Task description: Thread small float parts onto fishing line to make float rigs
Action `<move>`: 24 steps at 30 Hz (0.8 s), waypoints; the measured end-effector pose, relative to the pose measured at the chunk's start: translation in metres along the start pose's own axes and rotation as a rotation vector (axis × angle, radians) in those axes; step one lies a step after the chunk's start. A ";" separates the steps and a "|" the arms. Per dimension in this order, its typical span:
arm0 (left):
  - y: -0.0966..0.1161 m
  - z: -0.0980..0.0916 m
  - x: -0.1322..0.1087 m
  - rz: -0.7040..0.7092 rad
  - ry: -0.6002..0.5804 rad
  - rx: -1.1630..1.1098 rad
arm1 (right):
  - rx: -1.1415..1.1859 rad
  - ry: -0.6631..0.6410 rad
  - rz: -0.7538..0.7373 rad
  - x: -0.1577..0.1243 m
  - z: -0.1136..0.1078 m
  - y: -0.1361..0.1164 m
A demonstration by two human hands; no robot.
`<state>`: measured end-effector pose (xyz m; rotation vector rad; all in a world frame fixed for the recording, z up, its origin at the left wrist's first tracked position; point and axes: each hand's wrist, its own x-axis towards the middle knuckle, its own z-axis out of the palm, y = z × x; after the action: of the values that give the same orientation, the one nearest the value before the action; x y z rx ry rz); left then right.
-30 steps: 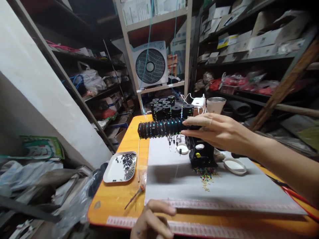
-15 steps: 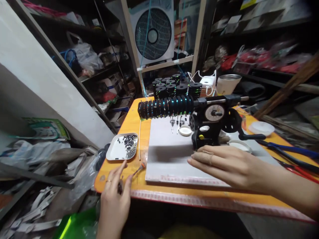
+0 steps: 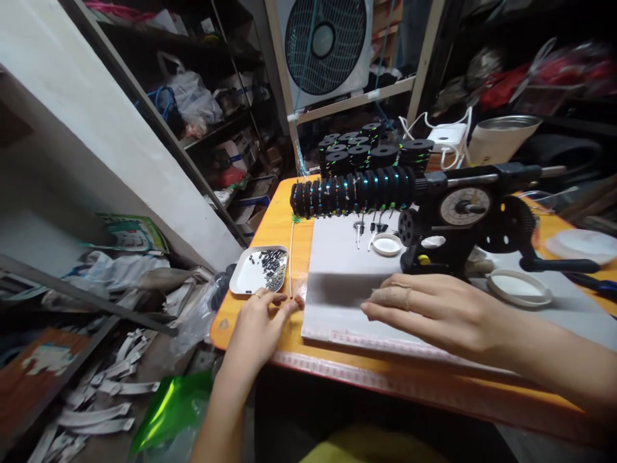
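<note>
White tray [image 3: 245, 271] lay on the orange table [image 3: 301, 247] beside the half-curled left hand [image 3: 259, 325], whose hold was unclear; the right hand [image 3: 434, 310], fingers extended, seemingly empty, was near the black machine [image 3: 456, 247].

Directions read from mid-view. Table [image 3: 229, 325], 8 o'clock: orange, wood-grained, glossy top. Board [image 3: 337, 321], 5 o'clock: pale grey, smooth, satin sheen. Tray [image 3: 243, 280], 8 o'clock: smooth white, apparently plastic. Winding machine [image 3: 436, 225], 3 o'clock: black, mostly matt; its shaft end [image 3: 552, 172] is bare, shiny metal. Row of discs [image 3: 351, 193], 2 o'clock: matt black, with iridescent glints. Finger wrap [image 3: 390, 297], 4 o'clock: matt, rough, cloth-like. Green sheet [image 3: 168, 411], between 7 and 8 o'clock: high-gloss, foil-like.
</note>
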<state>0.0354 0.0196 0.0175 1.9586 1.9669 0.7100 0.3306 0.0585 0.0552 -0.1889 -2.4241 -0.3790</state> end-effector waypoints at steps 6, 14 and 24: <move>-0.004 0.004 -0.007 0.032 -0.070 0.040 | -0.021 0.042 -0.023 -0.006 0.005 -0.006; 0.035 0.020 -0.052 -0.141 0.356 -0.521 | 0.316 0.142 0.204 -0.019 0.015 -0.022; 0.114 0.090 -0.048 -0.373 0.143 -1.356 | 0.618 0.256 0.632 -0.014 0.007 -0.020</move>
<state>0.1814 -0.0189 -0.0055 0.7099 1.1706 1.5105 0.3327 0.0414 0.0366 -0.5627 -1.9809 0.5853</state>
